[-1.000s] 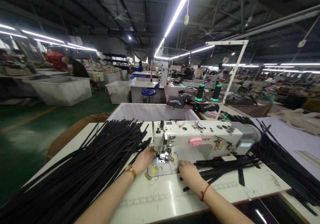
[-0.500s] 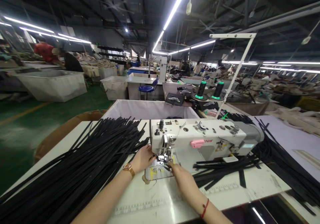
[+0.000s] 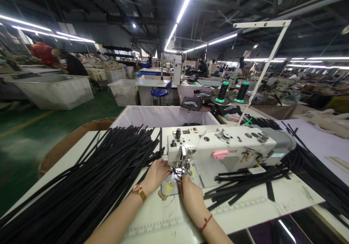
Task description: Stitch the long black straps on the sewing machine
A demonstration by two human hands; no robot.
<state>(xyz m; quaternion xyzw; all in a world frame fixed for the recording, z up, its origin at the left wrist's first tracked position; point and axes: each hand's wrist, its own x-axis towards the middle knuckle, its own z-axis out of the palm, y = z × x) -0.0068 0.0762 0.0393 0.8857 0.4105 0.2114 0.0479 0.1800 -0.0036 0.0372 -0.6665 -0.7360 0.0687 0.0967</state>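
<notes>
We find the sewing machine [image 3: 203, 142] right of the frame's centre, standing on a pale worktable [image 3: 163, 224], with its needle area near the middle of the frame. The left hand [image 3: 156, 175] lies just left of the presser foot [image 3: 180, 171], fingers bent and close together, fingertips directed at the foot; we cannot tell whether it has hold of anything. The right hand [image 3: 191, 195] is placed just below the foot, at the front of the needle plate [image 3: 170, 188], with its fingers drawn in; we cannot tell how far they are closed or whether they grip a piece. We locate a large heap of black strips [image 3: 109, 171] across the lower left, beside the left forearm, and a smaller bundle of black strips [image 3: 245, 186] right of centre, in front of and partly below the machine arm. We note a pink block [image 3: 220, 154] on the machine's front face and two dark thread cones [image 3: 223, 91] on green bases, above the machine in the frame.
</notes>
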